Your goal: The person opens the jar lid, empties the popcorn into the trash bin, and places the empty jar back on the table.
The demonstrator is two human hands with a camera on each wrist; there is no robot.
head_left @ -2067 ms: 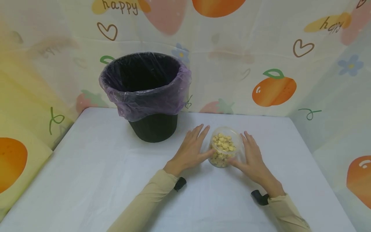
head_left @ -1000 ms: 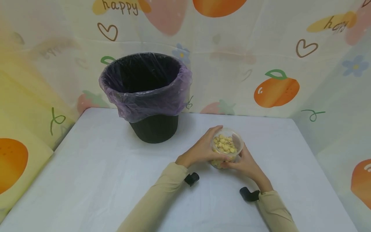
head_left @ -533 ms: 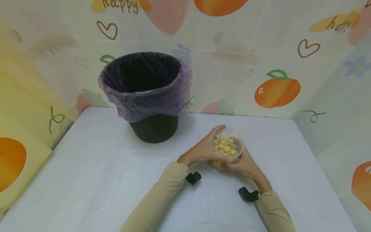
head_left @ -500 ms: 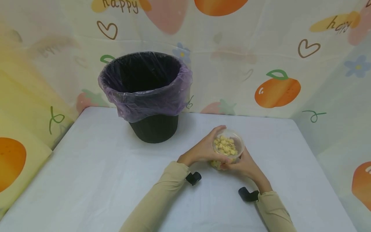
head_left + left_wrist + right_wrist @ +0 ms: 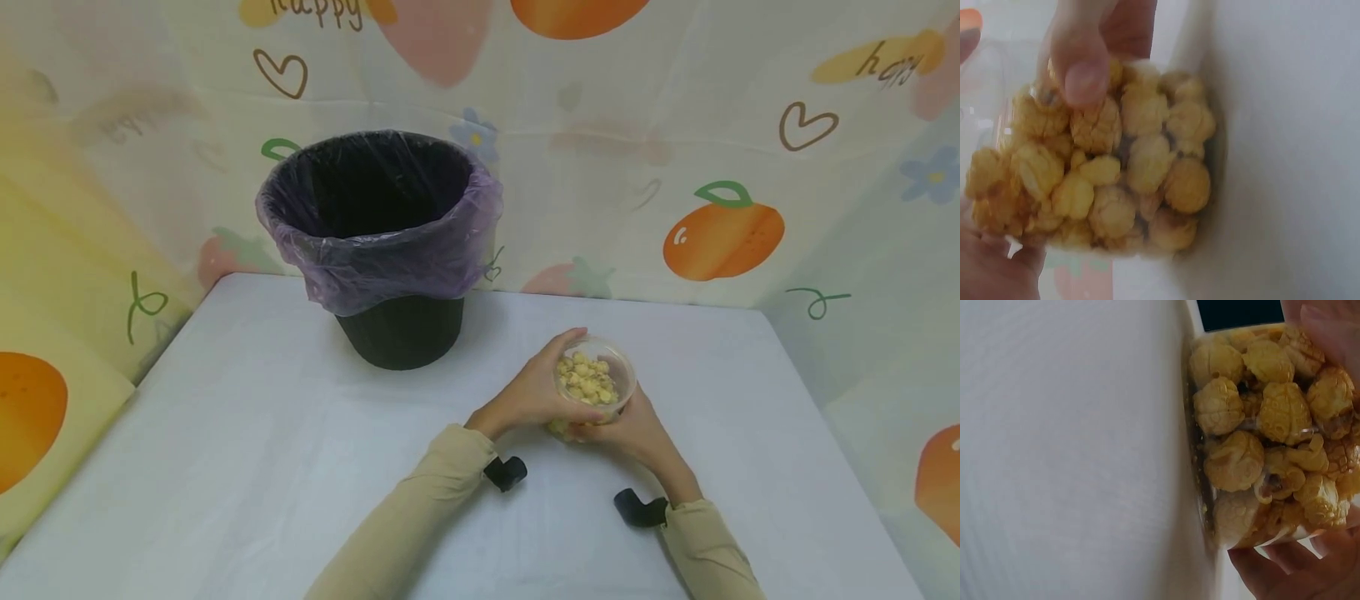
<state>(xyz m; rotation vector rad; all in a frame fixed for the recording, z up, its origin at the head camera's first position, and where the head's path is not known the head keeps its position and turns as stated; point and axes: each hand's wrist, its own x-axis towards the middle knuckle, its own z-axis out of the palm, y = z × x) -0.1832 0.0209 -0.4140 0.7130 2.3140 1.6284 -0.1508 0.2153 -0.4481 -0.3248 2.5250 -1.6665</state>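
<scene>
A clear plastic jar of popcorn stands on the right half of the table, a little tilted, between the two hands. Round its left side curls the left hand, the thumb across the near side. The right hand grips the lower right side, with most of its fingers hidden behind the jar. Through the wall, the popcorn shows up close in the left wrist view, a thumb pressed on the plastic above it. In the right wrist view, popcorn fills the jar near its base. Whether a lid covers it, I cannot tell.
A black trash bin lined with a purple bag stands at the back left of the white table. A patterned cloth hangs behind the table. Each sleeve cuff has a black wrist piece near it.
Two seconds ago both hands were spread beside the jar; then they closed around it. Since half a second ago, jar and hands have barely shifted, and the head view has moved slightly.
</scene>
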